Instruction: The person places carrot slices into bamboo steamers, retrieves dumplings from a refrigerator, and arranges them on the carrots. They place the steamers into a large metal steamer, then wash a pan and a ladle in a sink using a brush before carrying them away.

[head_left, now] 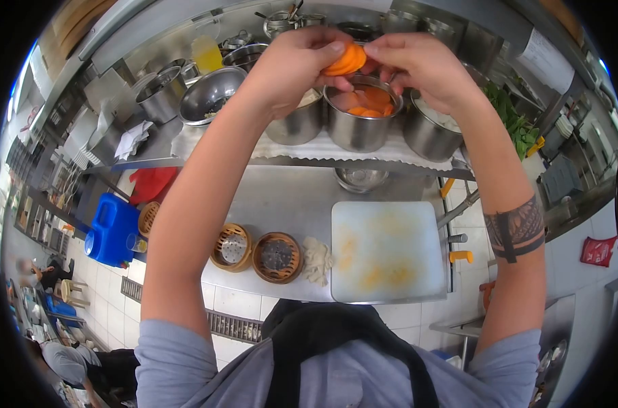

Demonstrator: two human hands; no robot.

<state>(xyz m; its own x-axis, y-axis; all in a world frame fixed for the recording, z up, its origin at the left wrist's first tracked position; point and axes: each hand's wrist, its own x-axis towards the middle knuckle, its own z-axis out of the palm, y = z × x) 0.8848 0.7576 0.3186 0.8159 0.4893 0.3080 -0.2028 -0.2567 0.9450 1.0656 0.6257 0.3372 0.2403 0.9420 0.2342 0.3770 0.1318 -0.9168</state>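
Both hands are pinching a stack of carrot slices (pixel 345 60), left hand (pixel 288 64) and right hand (pixel 418 64) gripping opposite sides, holding it right above the steel pot (pixel 360 126) of carrot on the shelf (pixel 288 160) behind the cutting board (pixel 387 251).

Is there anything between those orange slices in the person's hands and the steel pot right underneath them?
Nothing visible. Both hands, left and right, hold the carrot slices just above the open steel pot, which has no lid and already holds orange slices. Neighbouring pots stand beside it, not over it.
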